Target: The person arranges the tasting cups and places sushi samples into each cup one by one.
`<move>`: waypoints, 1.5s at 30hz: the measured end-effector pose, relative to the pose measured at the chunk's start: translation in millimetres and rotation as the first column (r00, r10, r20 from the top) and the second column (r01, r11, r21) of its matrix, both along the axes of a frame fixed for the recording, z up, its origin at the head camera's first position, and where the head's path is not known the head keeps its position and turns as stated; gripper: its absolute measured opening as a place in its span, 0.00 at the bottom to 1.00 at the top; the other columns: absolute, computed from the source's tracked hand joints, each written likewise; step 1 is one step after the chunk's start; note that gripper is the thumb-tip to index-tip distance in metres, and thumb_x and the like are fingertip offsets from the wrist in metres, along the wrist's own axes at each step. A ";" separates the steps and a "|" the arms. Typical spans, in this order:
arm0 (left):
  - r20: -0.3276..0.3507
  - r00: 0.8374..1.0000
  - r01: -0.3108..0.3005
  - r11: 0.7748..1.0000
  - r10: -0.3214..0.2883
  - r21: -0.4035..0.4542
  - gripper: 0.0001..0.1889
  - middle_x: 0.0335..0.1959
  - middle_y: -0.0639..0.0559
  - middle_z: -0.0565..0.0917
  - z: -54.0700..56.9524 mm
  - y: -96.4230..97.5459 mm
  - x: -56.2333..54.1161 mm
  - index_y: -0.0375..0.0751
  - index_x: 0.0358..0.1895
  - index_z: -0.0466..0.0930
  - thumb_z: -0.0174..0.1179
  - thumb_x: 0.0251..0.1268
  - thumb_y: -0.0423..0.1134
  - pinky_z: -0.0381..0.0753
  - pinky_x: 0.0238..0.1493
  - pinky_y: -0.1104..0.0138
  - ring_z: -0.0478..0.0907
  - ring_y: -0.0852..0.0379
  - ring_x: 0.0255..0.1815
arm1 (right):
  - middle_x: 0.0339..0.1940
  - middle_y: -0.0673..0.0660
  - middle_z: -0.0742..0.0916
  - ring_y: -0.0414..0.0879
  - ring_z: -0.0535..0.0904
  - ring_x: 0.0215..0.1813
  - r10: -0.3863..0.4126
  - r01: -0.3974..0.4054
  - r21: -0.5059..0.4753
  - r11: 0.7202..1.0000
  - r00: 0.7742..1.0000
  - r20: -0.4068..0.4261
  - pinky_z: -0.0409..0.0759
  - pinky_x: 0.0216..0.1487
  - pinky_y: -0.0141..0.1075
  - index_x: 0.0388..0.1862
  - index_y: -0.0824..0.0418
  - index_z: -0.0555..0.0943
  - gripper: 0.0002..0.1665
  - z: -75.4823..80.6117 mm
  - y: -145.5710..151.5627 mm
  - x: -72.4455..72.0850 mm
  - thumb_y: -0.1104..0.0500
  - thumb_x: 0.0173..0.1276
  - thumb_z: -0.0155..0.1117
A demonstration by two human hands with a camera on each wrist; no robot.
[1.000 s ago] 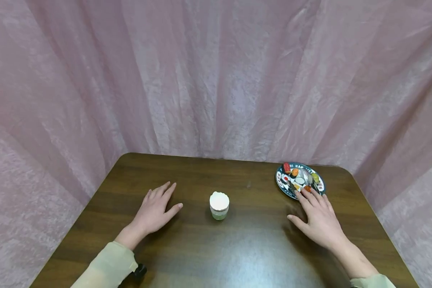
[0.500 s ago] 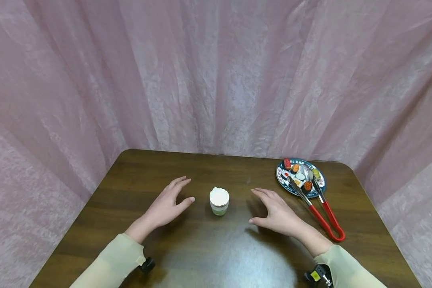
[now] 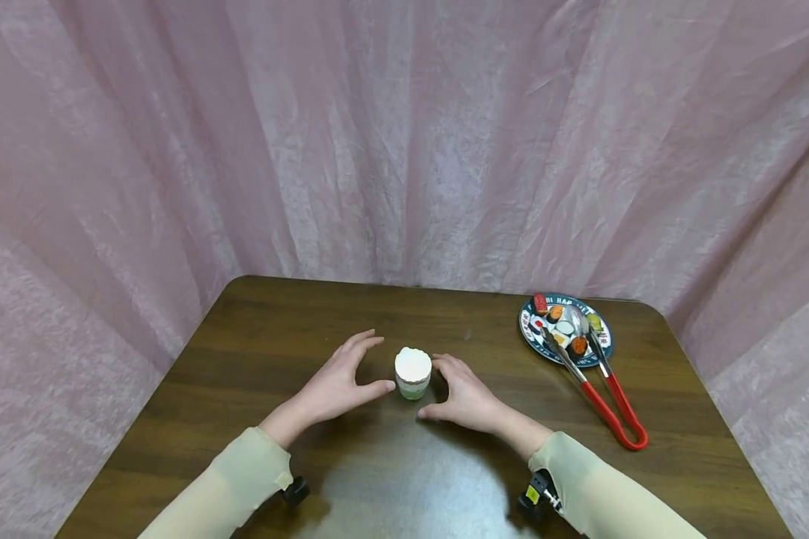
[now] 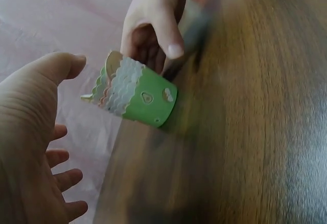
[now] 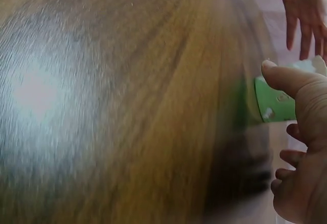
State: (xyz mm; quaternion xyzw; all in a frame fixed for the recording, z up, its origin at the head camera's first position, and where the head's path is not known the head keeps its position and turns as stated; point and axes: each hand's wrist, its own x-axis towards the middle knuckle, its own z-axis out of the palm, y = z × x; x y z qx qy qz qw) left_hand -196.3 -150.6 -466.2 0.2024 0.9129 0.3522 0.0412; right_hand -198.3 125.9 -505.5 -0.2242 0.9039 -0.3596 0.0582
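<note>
- L hand point(image 3: 340, 383) at 9 o'clock, R hand point(image 3: 468, 397) approx 4 o'clock of scalloped paper baking-cup stack point(image 3: 413, 374); thumbs spread, neither gripping.
- Stack btwn hands, upright, mouth up, long axis vert.
- Wood-grain table point(image 3: 276, 322); pink curtain point(image 3: 404, 150) at 12; red-handled tongs point(image 3: 601, 408) across sushi plate point(image 3: 525, 334), approx 2 o'clock.

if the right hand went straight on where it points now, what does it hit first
Most likely the stacked paper cups, just ahead of the right hand; how close they are is hard to judge.
</note>
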 end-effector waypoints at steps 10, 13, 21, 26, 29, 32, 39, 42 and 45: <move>-0.023 1.000 -0.004 1.000 0.004 -0.014 0.48 0.82 0.50 0.55 -4.3 25.6 -6.8 0.50 0.75 0.65 0.68 0.55 0.71 0.64 0.70 0.38 0.55 0.44 0.80 | 0.73 0.60 0.75 0.64 0.54 0.81 -0.061 0.061 0.009 0.998 0.998 -0.013 0.57 0.76 0.60 0.74 0.62 0.70 0.54 -7.4 -9.8 -4.1 0.46 0.52 0.84; -0.014 1.000 -0.024 0.999 0.024 -0.028 0.49 0.82 0.50 0.54 -5.1 32.4 -8.2 0.50 0.74 0.66 0.68 0.53 0.72 0.60 0.72 0.38 0.53 0.43 0.80 | 0.73 0.60 0.75 0.64 0.54 0.81 -0.064 0.064 -0.001 0.998 0.998 -0.007 0.57 0.75 0.62 0.74 0.62 0.70 0.54 -7.9 -11.7 -4.6 0.46 0.53 0.84; -0.024 0.998 -0.063 0.997 0.062 -0.049 0.47 0.82 0.49 0.54 -6.7 44.9 -11.6 0.48 0.70 0.70 0.71 0.50 0.71 0.56 0.72 0.36 0.52 0.40 0.80 | 0.70 0.59 0.77 0.65 0.56 0.79 -0.100 0.099 -0.051 0.994 0.995 -0.010 0.56 0.75 0.63 0.71 0.59 0.74 0.48 -7.9 -18.4 -3.5 0.46 0.53 0.84; -0.031 0.998 -0.057 0.996 0.055 -0.064 0.44 0.82 0.47 0.55 -6.9 49.2 -11.8 0.48 0.68 0.71 0.71 0.52 0.68 0.55 0.73 0.38 0.53 0.39 0.80 | 0.70 0.60 0.78 0.64 0.57 0.79 -0.119 0.118 -0.047 0.992 0.993 -0.020 0.57 0.75 0.61 0.69 0.61 0.75 0.45 -9.7 -19.1 -2.9 0.47 0.56 0.82; -0.038 0.998 -0.055 0.996 0.053 -0.065 0.41 0.82 0.46 0.56 -7.5 50.9 -11.4 0.47 0.65 0.72 0.72 0.53 0.67 0.55 0.74 0.38 0.54 0.38 0.80 | 0.70 0.61 0.77 0.64 0.57 0.79 -0.125 0.124 -0.044 0.991 0.992 -0.024 0.58 0.75 0.61 0.68 0.62 0.76 0.44 -10.4 -18.9 -2.7 0.46 0.57 0.81; -0.034 0.998 -0.050 0.997 0.048 -0.065 0.40 0.81 0.46 0.56 -8.1 52.2 -9.9 0.46 0.64 0.72 0.72 0.54 0.66 0.55 0.74 0.39 0.54 0.38 0.80 | 0.69 0.62 0.78 0.65 0.58 0.79 -0.125 0.124 -0.041 0.991 0.991 -0.035 0.58 0.75 0.61 0.67 0.63 0.76 0.44 -11.8 -18.6 -3.0 0.46 0.57 0.81; -0.045 0.998 -0.040 0.998 0.038 -0.055 0.37 0.81 0.46 0.58 -9.7 55.2 -6.9 0.45 0.63 0.74 0.71 0.56 0.63 0.55 0.74 0.39 0.55 0.38 0.79 | 0.67 0.63 0.79 0.67 0.59 0.77 -0.113 0.110 -0.053 0.992 0.993 -0.047 0.58 0.74 0.62 0.67 0.63 0.76 0.44 -14.4 -19.4 -2.9 0.47 0.56 0.82; -0.044 0.998 -0.050 0.997 0.047 -0.065 0.36 0.81 0.48 0.57 -10.4 55.9 -6.3 0.46 0.64 0.73 0.70 0.58 0.63 0.54 0.75 0.40 0.55 0.40 0.79 | 0.67 0.62 0.79 0.66 0.59 0.78 -0.116 0.113 -0.049 0.992 0.992 -0.050 0.58 0.75 0.61 0.67 0.62 0.76 0.44 -14.9 -20.0 -2.3 0.46 0.56 0.82; -0.048 0.998 -0.054 0.996 0.051 -0.069 0.36 0.81 0.48 0.57 -10.6 56.1 -5.7 0.46 0.64 0.73 0.69 0.58 0.63 0.54 0.75 0.40 0.55 0.39 0.79 | 0.67 0.61 0.79 0.66 0.59 0.78 -0.118 0.115 -0.056 0.992 0.992 -0.049 0.58 0.75 0.61 0.67 0.61 0.76 0.44 -14.7 -20.2 -1.5 0.46 0.56 0.82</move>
